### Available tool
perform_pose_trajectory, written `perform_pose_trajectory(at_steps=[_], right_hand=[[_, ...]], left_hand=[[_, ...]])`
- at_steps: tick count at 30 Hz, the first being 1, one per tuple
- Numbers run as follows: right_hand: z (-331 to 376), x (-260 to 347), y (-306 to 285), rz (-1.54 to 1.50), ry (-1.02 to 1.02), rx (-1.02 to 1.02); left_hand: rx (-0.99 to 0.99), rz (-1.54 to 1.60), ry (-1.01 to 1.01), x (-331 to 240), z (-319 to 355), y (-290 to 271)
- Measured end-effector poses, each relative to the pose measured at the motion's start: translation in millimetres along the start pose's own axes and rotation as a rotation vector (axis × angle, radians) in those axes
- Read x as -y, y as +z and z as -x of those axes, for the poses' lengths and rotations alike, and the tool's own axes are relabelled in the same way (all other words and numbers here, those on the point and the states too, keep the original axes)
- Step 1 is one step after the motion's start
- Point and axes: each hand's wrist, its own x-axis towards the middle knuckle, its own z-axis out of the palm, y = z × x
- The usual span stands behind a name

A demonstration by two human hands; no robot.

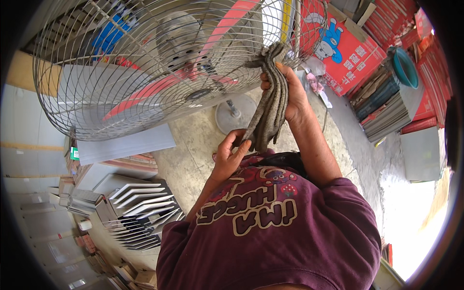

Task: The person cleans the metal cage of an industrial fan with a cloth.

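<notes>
In my right hand (294, 92) is a long, dirty grey cloth (271, 101), bunched into lengthwise folds. The fingers wrap round its upper part, and its far end lies at the edge of a large wire fan grille (145, 96); whether it touches the wires I cannot tell. My left hand (232, 152) is lower down, pinching the near left edge of the same cloth between thumb and fingers. Red blades (145, 94) show behind the grille. Some fingers of both hands are hidden by the cloth.
Below the fan is its round grey base (236, 115) on the concrete floor (188, 145). Stacked flat panels (145, 203) stand at the left. Red printed cartons (345, 58), a teal basin (405, 67) and stacked sheets (386, 116) fill the right side.
</notes>
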Motion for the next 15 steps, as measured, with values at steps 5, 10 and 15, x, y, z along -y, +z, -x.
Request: perform_pose_trajectory(at_steps=[5, 10, 15], right_hand=[[0, -4, -27, 0.013, -0.045, -0.131], [14, -8, -3, 0.067, -0.031, -0.08], [28, -13, 41, 0.141, 0.06, 0.126]], left_hand=[[0.013, 0.009, -0.02, -5, -4, 6], [-0.007, 0.013, -0.029, -4, -5, 4], [-0.003, -0.018, -0.015, -2, -4, 0]])
